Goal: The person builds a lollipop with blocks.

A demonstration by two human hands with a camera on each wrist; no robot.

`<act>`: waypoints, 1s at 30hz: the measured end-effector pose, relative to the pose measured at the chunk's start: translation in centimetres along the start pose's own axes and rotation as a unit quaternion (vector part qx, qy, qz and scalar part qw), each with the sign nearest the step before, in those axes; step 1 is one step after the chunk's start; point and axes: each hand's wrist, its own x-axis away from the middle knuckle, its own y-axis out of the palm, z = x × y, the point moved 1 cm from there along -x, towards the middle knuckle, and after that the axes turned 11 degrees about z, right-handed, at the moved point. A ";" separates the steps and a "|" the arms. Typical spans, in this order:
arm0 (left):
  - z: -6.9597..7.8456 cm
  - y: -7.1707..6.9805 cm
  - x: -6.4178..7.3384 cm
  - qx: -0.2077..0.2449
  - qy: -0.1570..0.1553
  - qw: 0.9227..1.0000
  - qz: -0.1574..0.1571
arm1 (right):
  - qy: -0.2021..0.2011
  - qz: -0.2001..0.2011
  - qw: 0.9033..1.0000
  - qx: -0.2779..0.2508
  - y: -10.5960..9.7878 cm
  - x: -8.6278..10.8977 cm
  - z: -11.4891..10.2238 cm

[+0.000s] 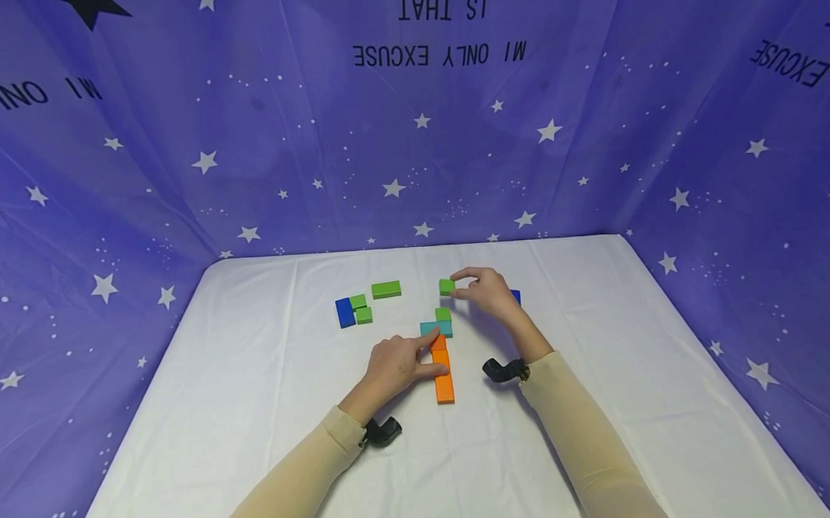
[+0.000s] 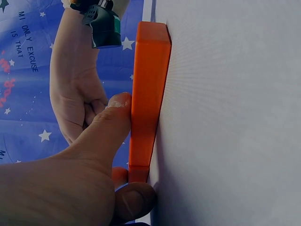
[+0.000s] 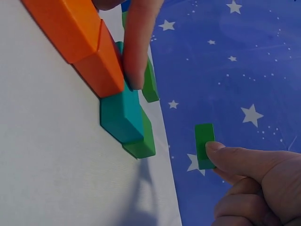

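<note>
Green block, a little one, is what the right hand pinches between thumb and finger, and it looks lifted off the white desk, near the middle of the far edge. Closer in is a row that runs toward the near edge: a second green block, a teal block set crosswise, a short orange block and a long orange block. The left hand grabs nothing that I can see; one finger rests on the teal block and the thumb is against the long orange block. My guess is that the step in hand is to handle this one little piece while the other hand steadies the row. The next move seems to call for a slow, soft touch, so nothing bumps the row or pushes it crooked. Over toward the far left corner lie a long green block, a blue block and two little green cubes beside it. Another blue piece, toward the far right corner, is mostly behind the right wrist, so its shape is hard to tell. The finger covers some of the teal block, and I cannot tell how hard it presses. How high the pinched piece is up is hard to judge too. The desk's near edge is cut off.
</note>
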 end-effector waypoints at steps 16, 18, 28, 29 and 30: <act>0.0 0.0 0.1 0.001 0.004 1.000 0.001 | 0.001 -0.010 1.000 0.024 1.3 0.0 0.5; -0.1 0.0 0.1 0.003 0.004 1.000 0.001 | 0.000 -0.012 1.000 0.027 1.4 0.0 0.6; -0.1 0.1 0.0 0.006 -0.002 1.000 -0.001 | -0.003 -0.021 0.999 0.038 1.9 -0.2 1.1; -0.1 0.1 0.0 0.007 -0.003 1.000 -0.001 | -0.004 -0.023 0.999 0.037 2.0 -0.2 1.2; -0.1 0.1 0.0 0.007 -0.003 1.000 -0.002 | -0.004 -0.025 0.999 0.037 2.0 -0.2 1.2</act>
